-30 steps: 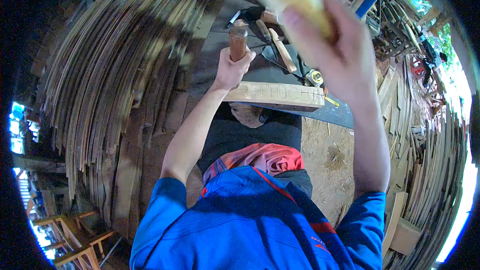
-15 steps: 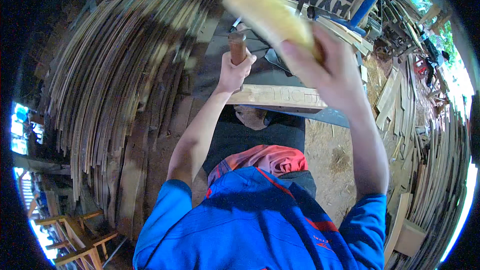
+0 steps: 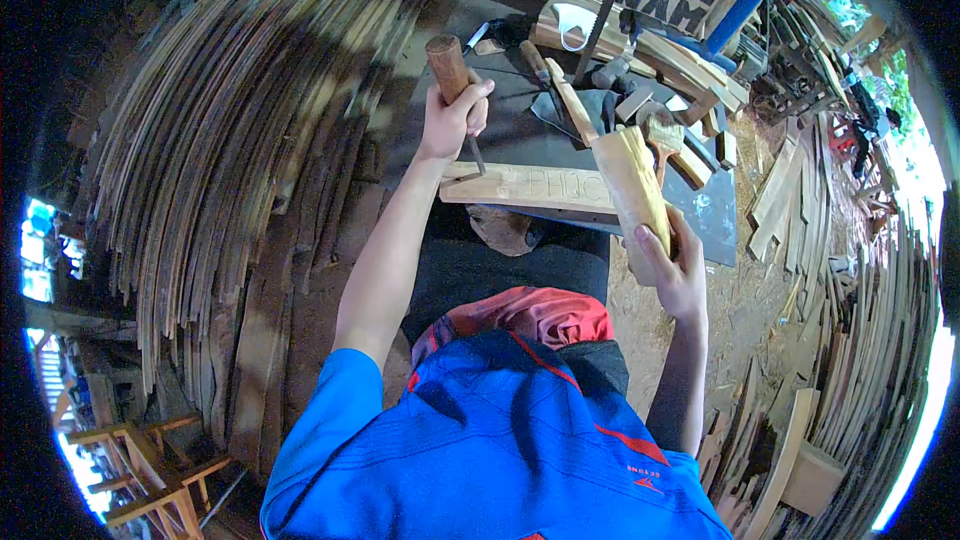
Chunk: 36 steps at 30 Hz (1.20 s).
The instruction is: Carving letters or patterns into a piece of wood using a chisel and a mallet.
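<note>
Chisel (image 3: 447, 65) in left hand (image 3: 456, 120), carved board (image 3: 530, 186) below

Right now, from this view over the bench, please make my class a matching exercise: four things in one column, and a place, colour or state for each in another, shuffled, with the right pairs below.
Things
1. Chisel
2. Mallet
3. Board
4. Shirt

Places, colours or states
A. Blue with red trim
B. Gripped in the right hand
C. Lying along the near side of the bench, letters on its face
D. Gripped in the left hand, handle end up

Right pairs
1-D, 2-B, 3-C, 4-A
</note>
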Tool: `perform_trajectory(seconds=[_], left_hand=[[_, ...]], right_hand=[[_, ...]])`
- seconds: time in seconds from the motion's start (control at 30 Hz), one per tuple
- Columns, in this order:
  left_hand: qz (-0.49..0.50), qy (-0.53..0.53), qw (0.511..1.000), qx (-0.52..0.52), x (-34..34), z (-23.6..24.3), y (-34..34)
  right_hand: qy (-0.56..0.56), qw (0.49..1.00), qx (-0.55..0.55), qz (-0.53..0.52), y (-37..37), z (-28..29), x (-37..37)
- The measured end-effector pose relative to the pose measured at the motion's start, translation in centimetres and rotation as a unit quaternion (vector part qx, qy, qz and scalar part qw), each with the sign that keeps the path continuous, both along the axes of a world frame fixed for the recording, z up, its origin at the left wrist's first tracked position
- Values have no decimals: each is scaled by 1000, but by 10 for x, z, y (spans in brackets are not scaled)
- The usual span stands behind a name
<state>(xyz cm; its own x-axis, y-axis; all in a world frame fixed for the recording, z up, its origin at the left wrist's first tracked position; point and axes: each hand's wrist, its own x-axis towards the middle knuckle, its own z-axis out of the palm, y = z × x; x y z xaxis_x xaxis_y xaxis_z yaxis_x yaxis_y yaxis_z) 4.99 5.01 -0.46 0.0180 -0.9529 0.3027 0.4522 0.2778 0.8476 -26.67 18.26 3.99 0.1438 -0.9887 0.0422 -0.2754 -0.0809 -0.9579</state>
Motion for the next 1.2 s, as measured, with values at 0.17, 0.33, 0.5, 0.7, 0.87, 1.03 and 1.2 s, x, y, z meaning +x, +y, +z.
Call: perform_trajectory(seconds=[0.17,0.33,0.5,0.7,0.87,1.03,1.2], left_hand=[[-5,-48,999,-8,-7,9,-2],[3,-99,994,43,-25,9,5],[-38,-160,986,-7,-32,-5,9],[-76,-134,988,-32,-21,0,24],[-132,-47,990,-15,-11,-5,18],[-120,-35,992,-4,-11,-2,19],[-117,-48,992,-23,-13,-5,19]], right_hand=[[-18,998,62,-11,6,-14,-3],[6,1000,12,-12,12,-28,-3],[-1,999,43,4,17,-24,0],[62,998,18,19,15,-33,3],[51,999,-4,18,10,-48,5],[42,999,15,6,15,-44,15],[40,999,26,10,20,-52,10]])
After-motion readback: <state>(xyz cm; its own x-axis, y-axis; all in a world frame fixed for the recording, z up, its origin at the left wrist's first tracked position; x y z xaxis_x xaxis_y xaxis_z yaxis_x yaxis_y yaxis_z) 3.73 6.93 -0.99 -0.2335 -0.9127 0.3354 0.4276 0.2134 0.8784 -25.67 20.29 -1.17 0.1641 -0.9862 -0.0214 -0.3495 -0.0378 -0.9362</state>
